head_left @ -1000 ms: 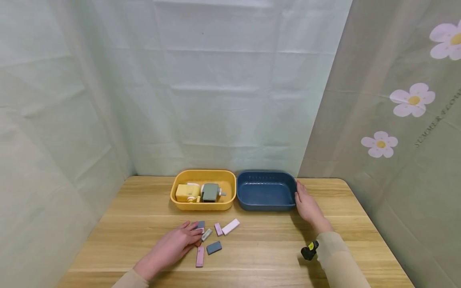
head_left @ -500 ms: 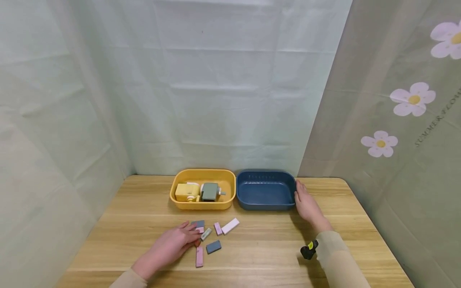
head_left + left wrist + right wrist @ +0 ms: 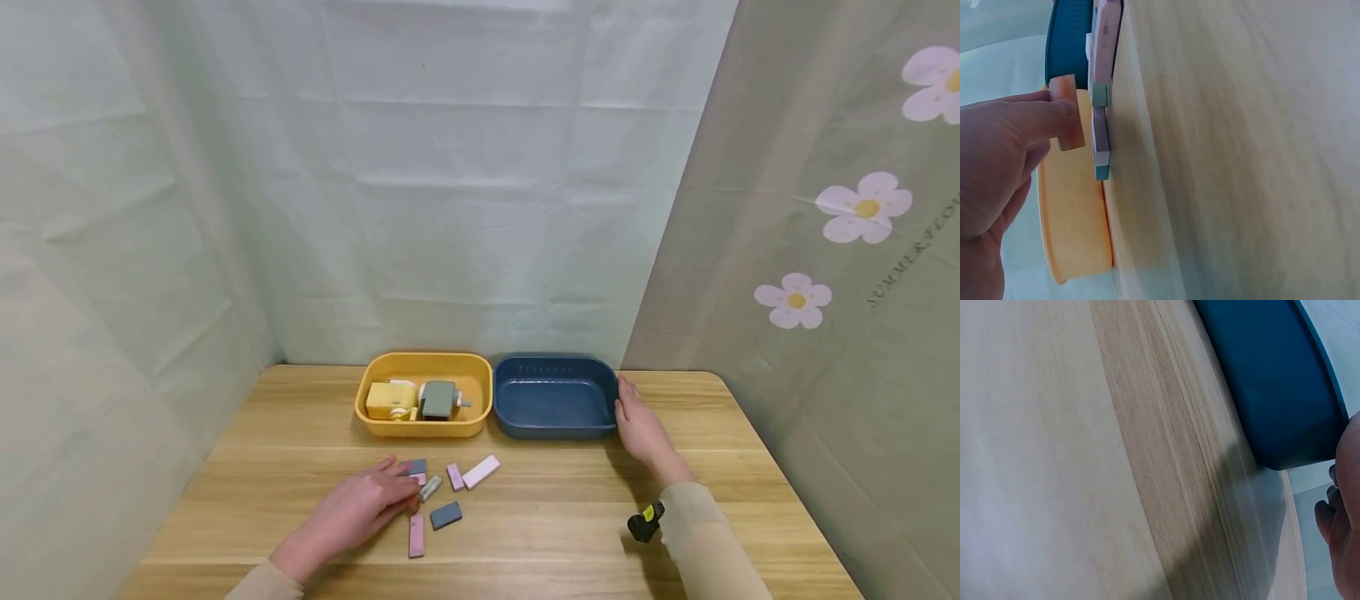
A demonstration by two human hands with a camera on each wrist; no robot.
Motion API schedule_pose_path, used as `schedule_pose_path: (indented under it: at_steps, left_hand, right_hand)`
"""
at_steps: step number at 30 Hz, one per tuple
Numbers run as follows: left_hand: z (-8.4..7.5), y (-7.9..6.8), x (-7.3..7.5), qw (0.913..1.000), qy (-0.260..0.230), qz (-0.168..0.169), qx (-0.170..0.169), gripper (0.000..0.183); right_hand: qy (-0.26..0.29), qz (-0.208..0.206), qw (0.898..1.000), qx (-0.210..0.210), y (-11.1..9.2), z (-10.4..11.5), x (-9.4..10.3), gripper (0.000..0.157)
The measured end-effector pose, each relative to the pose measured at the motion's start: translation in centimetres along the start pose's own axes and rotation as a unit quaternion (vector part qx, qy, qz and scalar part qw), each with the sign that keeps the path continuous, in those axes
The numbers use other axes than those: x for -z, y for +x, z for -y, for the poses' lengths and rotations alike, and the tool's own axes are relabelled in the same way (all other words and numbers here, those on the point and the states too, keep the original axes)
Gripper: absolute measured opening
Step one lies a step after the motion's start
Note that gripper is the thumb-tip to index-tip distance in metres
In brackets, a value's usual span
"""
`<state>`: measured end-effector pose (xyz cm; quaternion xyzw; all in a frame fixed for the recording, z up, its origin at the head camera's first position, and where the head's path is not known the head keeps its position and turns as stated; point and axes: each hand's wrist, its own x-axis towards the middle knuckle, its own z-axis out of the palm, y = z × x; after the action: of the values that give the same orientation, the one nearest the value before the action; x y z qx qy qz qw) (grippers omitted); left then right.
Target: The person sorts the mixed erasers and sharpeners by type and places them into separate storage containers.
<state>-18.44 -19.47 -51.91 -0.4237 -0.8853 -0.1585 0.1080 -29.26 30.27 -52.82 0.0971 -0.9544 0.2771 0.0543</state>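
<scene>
My left hand [image 3: 360,507] is over the left edge of a loose group of small flat blocks. In the left wrist view its thumb and fingers pinch an orange-brown rectangular block [image 3: 1072,141], held upright. Around the fingertips lie a blue-grey block [image 3: 416,467] with a pink one against it, and a grey-green block [image 3: 431,488]. Closer to me are a pink block [image 3: 416,536] and a dark blue-grey block [image 3: 446,515]. My right hand [image 3: 643,427] rests with extended fingers against the right end of a dark blue basin [image 3: 555,432].
Left of the blue basin stands a yellow basin [image 3: 423,429], holding a yellow toy-like item [image 3: 390,401] and a grey-green one [image 3: 438,400]. A small lilac block [image 3: 455,477] and a pale pink block [image 3: 481,472] lie before them. A curtain [image 3: 480,208] hangs behind the table.
My left hand has drawn back slightly to the left, uncovering more of the blue-grey block by its fingertips. The right hand stays against the blue basin.
</scene>
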Motion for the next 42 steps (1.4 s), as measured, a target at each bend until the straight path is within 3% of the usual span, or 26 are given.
schedule_pose_path:
  at_steps: [4,8,16,34,42]
  left_hand:
    - [-0.1,0.4,-0.1,0.9987,0.015,-0.046,-0.02,0.027]
    - [-0.3,1.0,0.1,0.9973,0.017,-0.066,-0.029,0.028]
    - [-1.3,2.9,0.4,0.9973,0.008,-0.064,-0.036,0.027]
    - [-3.4,8.2,0.1,0.9915,0.005,-0.107,-0.074,0.033]
    - [-4.0,10.6,-0.3,0.9954,-0.013,-0.083,-0.046,0.024]
  right_hand:
    - [0.002,0.001,1.0,-0.003,0.0,0.0,0.0,0.056]
    - [0.001,0.001,1.0,-0.001,0.1,0.0,0.1,0.056]
    - [0.004,-0.002,1.0,-0.002,0.2,-0.3,0.0,0.056]
    - [0.002,-0.008,1.0,0.002,0.0,-0.2,-0.3,0.055]
    - [0.007,-0.004,1.0,0.001,0.0,0.0,-0.2,0.056]
